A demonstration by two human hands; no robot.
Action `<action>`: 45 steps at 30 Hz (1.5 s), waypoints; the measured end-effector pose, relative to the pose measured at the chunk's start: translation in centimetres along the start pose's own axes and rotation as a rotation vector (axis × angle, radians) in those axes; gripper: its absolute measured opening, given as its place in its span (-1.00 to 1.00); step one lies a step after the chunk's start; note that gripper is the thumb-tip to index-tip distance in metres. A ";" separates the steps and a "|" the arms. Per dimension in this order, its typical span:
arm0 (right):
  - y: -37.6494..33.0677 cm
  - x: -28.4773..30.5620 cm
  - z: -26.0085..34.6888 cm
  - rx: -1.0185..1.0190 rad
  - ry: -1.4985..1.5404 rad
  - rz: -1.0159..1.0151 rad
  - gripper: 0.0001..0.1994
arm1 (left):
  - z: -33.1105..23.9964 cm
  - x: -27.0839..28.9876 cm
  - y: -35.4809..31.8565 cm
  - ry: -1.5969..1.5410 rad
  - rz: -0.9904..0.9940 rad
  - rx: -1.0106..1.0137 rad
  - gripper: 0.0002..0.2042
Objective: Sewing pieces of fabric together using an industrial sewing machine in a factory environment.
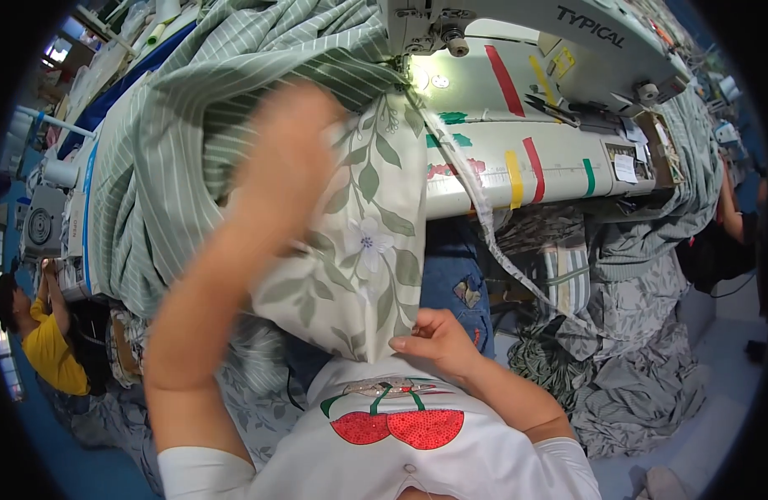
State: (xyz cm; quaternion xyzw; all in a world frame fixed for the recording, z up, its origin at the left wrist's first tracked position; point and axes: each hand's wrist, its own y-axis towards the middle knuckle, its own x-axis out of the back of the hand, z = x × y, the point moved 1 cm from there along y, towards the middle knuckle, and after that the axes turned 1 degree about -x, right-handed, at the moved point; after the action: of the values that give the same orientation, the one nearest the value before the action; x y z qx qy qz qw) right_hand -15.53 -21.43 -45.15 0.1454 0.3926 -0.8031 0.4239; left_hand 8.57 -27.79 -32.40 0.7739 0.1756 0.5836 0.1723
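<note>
A cream cloth with a green leaf and pale flower print point(369, 242) hangs down toward me from the needle area of a white sewing machine point(463, 37). With thumb and fingers, my right hand point(438, 340) pinches its lower right edge, close to my shirt. My left hand point(299, 137) is smeared by motion above the cloth's left side, so its fingers cannot be made out. Green striped fabric point(171, 158) lies bunched behind and left of it. A narrow white strip point(480, 200) runs from the needle area down to the right.
Coloured tape marks point(532, 171) cross the machine bed. Dark scissors or snips point(552, 110) lie by a small box point(638, 158) of odds and ends. Heaped patterned fabric point(634, 392) fills the floor at right. A person in yellow point(55, 354) works at far left.
</note>
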 end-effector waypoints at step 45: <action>-2.4 -0.1 3.0 0.745 -1.153 -0.508 -0.79 | -5.9 -9.5 -12.2 -0.314 -0.015 -0.267 -0.87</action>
State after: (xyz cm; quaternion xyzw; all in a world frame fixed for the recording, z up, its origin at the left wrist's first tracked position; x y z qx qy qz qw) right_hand -17.06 -22.85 -41.92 -0.2612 -0.1704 -0.9059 0.2863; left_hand -0.39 -21.20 -44.59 0.8244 0.0733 0.4724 0.3030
